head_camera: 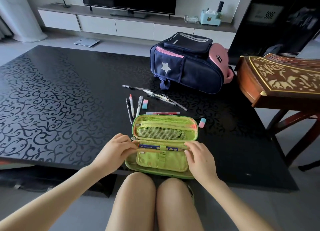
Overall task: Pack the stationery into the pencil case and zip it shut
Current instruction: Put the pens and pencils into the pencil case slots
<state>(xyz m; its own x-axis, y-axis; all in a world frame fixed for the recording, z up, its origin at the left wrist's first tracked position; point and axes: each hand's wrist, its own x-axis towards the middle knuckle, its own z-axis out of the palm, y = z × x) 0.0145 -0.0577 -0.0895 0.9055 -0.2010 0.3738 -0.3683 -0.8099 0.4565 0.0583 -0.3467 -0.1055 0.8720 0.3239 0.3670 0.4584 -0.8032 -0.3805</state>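
Observation:
A green pencil case (162, 163) lies open at the table's near edge, its mesh-pocket lid (164, 127) folded back. A blue pencil (155, 147) and a yellow pencil (150, 151) lie under the elastic loop in its lower half. My left hand (116, 149) pinches the yellow pencil's left end. My right hand (199, 156) rests its fingertips on the pencils' right ends. Several pens (133, 106) and clear pens (166, 97), a pink marker (162, 113) and two pink-blue erasers (145, 104) (202, 122) lie loose beyond the case.
A navy and pink backpack (188, 63) lies on the black patterned table (52, 99) behind the pens. A carved wooden instrument (280, 78) on a stand sits at the right. My knees are below the table edge. A TV cabinet (121, 23) stands behind.

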